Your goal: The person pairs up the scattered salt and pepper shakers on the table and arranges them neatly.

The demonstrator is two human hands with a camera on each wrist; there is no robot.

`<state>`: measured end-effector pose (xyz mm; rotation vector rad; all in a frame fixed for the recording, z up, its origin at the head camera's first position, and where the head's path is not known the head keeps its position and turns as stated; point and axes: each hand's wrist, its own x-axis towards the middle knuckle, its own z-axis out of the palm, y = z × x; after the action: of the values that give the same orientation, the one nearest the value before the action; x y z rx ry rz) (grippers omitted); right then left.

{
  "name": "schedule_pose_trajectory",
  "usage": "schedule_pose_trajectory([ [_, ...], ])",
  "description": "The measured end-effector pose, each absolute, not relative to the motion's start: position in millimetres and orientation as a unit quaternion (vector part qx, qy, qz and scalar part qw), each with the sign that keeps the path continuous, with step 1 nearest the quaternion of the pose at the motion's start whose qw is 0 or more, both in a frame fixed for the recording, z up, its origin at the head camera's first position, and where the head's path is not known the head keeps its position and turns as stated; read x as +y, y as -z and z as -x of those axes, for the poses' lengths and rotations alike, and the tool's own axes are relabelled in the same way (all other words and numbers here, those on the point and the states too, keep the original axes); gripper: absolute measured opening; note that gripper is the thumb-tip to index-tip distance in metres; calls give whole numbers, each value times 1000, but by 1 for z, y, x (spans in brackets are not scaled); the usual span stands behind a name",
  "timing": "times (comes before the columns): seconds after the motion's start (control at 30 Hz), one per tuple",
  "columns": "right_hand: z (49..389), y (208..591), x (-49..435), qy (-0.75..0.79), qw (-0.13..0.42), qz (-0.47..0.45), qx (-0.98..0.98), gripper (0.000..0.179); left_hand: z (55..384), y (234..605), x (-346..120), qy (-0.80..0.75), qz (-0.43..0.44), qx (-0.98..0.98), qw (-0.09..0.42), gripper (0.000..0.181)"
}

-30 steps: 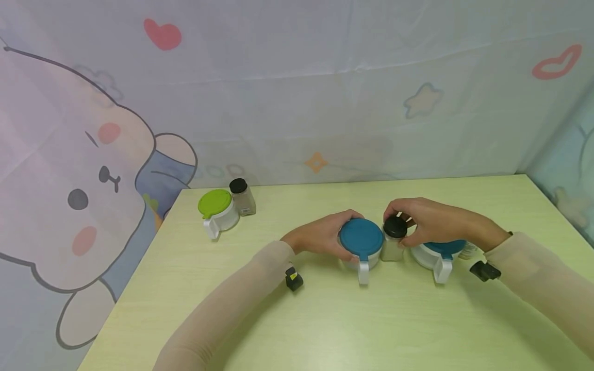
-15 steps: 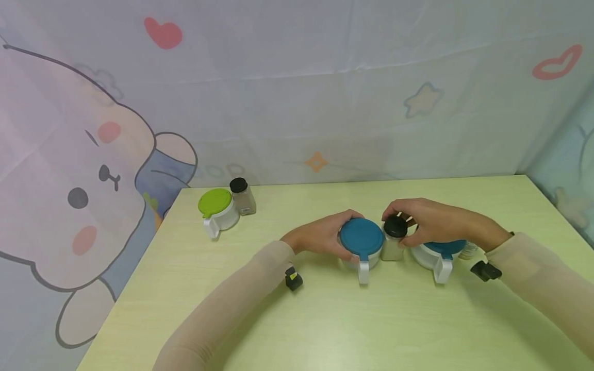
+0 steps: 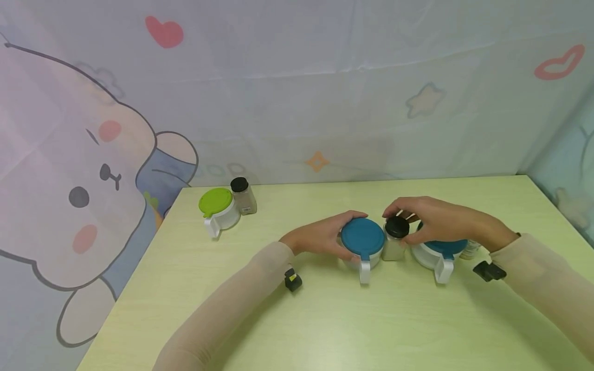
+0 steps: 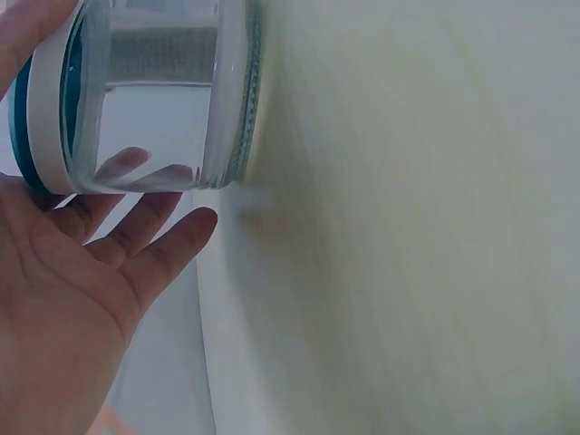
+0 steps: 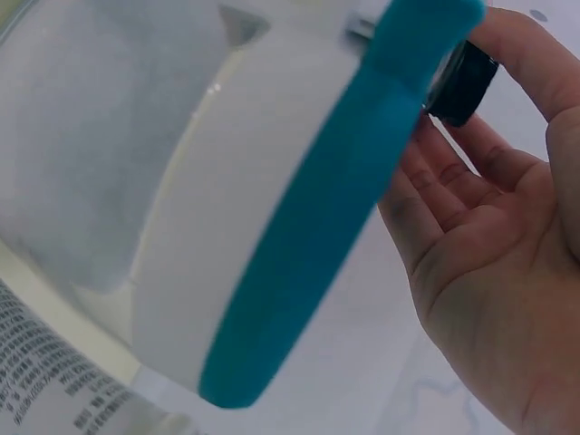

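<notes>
My left hand (image 3: 322, 237) holds a seasoning jar with a blue lid (image 3: 363, 236) from its left side, thumb in front and fingers behind. The wrist view shows that jar's clear body (image 4: 159, 100) standing on the table. My right hand (image 3: 438, 219) reaches over a second blue-lidded seasoning jar (image 3: 429, 256), partly covering it. Its thumb and fingers are curled round the black cap (image 3: 397, 226) of a small clear spice bottle (image 3: 393, 250). This bottle stands upright between the two blue-lidded jars, against or very near the left one.
A green-lidded seasoning jar (image 3: 218, 208) and another black-capped spice bottle (image 3: 244, 197) stand together at the back left. Beyond the right blue-lidded jar, a clear container (image 3: 471, 250) is mostly hidden by my right wrist. A printed cloth (image 3: 278, 103) hangs behind the table (image 3: 325, 319).
My right wrist has shifted slightly to the right, with the fingers still about the spice bottle's cap. The left hand and the jars stay practically in place.
</notes>
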<state>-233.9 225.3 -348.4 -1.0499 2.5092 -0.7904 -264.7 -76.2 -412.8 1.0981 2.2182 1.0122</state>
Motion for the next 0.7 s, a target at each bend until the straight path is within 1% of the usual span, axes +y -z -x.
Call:
schedule_pose_trajectory([
  [0.17, 232, 347, 229, 282, 143, 356, 879, 58, 261, 409, -83, -382, -393, 803, 235, 101],
  [0.33, 229, 349, 232, 284, 94, 354, 886, 56, 259, 405, -92, -400, -398, 795, 222, 97],
  [0.5, 224, 349, 234, 279, 34, 360, 890, 56, 260, 402, -101, -414, -406, 792, 191, 87],
  [0.7, 218, 349, 235, 279, 6, 362, 890, 62, 259, 399, -113, -424, -416, 790, 150, 82],
])
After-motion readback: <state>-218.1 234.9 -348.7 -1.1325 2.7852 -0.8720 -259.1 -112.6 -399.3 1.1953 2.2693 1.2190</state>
